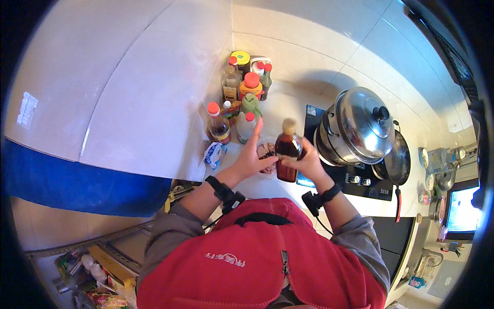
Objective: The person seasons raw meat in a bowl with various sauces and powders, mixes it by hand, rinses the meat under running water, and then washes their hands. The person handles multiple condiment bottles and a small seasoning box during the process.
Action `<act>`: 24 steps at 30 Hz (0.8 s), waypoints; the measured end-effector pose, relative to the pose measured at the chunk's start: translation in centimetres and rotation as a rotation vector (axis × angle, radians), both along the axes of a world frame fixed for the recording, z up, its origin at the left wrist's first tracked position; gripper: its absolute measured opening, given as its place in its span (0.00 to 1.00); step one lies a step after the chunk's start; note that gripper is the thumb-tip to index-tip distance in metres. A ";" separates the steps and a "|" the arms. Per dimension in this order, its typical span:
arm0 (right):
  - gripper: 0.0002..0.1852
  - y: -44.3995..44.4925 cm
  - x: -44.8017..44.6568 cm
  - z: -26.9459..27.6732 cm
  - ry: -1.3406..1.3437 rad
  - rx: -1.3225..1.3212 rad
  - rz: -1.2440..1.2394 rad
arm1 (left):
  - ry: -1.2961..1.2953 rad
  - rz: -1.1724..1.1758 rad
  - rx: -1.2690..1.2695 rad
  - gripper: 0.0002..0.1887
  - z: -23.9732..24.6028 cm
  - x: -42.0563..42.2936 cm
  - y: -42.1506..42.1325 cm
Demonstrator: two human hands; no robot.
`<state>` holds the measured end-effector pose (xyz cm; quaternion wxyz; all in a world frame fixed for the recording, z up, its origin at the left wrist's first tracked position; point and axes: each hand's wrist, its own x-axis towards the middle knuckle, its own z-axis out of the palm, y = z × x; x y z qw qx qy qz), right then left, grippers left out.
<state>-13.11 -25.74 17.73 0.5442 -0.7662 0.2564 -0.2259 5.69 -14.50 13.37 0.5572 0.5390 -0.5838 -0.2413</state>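
My right hand point(307, 164) grips a glass bottle point(287, 154) of dark red-brown liquid, held upright with a tan, slightly blurred cap on top. To its left is my left hand point(251, 158), fingers raised and apart, its thumb pointing at the bottle; whether the thumb touches the glass I cannot tell. Between the hands, a bowl of what looks like raw meat point(267, 154) with a dark patch rests on the counter, partly hidden by the left thumb and the bottle. Just beyond my left hand stands a white bottle with a red cap point(246, 125).
Several seasoning bottles and jars point(251, 87) crowd the corner. A red-capped sauce bottle point(219, 127) and a blue-and-white packet point(214, 155) sit at left. On the black cooktop point(362, 189) at right is a lidded steel pot point(362, 123), with a frying pan point(397, 158) beside it.
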 end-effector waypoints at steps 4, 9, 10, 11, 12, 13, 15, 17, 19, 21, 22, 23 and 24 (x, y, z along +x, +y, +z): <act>0.33 -0.4 2.4 2.2 -0.225 0.292 0.051 | 0.565 -0.251 0.281 0.49 -1.0 -0.1 0.5; 0.43 -0.6 5.6 4.4 -0.096 0.370 0.203 | 0.498 -0.181 0.413 0.32 0.1 1.7 1.8; 0.42 -1.2 6.3 5.0 -0.228 0.368 0.250 | 0.530 -0.174 0.410 0.31 0.4 2.2 2.2; 0.40 -2.2 6.8 5.9 -0.248 0.353 0.257 | 0.512 -0.147 0.408 0.30 0.6 2.6 2.5; 0.39 -3.2 7.2 6.8 -0.270 0.351 0.240 | 0.557 -0.181 0.384 0.29 0.8 2.9 2.9; 0.36 -4.2 8.0 7.7 -0.145 0.364 0.268 | 0.592 -0.204 0.394 0.29 0.9 3.1 3.1; 0.27 -5.1 9.4 8.6 -0.064 0.328 0.340 | 0.626 -0.226 0.427 0.28 1.0 3.6 3.5; 0.23 -5.4 10.8 9.0 0.062 0.332 0.325 | 0.621 -0.230 0.436 0.28 1.1 3.9 3.7; 0.17 -5.3 12.0 9.1 0.163 0.273 0.294 | 0.608 -0.234 0.463 0.31 1.0 4.1 3.8; 0.16 -5.0 12.5 8.9 0.070 0.270 0.342 | 0.589 -0.234 0.523 0.37 0.7 4.6 4.0; 0.16 -4.9 12.7 8.9 0.068 0.272 0.322 | 0.617 -0.221 0.406 0.40 0.4 4.7 4.2; 0.16 -5.2 13.0 9.1 0.097 0.263 0.291 | 0.642 -0.196 0.300 0.43 0.0 4.6 4.5; 0.14 -5.6 13.0 9.4 -0.002 0.256 0.327 | 0.664 -0.173 0.196 0.46 -0.5 4.8 4.6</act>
